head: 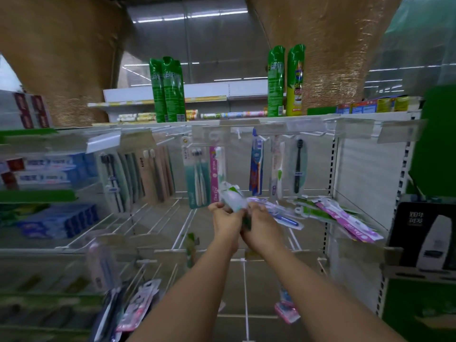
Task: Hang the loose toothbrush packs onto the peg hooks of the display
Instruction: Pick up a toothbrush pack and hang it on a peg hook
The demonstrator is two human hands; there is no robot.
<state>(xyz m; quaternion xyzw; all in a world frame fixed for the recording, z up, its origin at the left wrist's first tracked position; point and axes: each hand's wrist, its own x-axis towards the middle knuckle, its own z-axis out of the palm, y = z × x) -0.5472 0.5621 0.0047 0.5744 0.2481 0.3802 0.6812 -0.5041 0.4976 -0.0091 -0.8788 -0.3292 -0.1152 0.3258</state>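
**Both hands hold one toothbrush pack below the peg hooks**

The green-and-white toothbrush pack [233,197] sits tilted between the left hand [225,219] and the right hand [262,223]. Both hands have their fingers curled round its lower end, in front of the display and under the hung row, and it is not yet on a hook. Just to the right, a heap of loose packs [345,218] lies on the wire shelf [158,218], purple and blue ones among them. Above, several hung packs [197,174] dangle from the peg hooks [312,133], with bare hooks toward the right. I judge the job partway done: some packs are up, one is in hand, and a fair pile is left.
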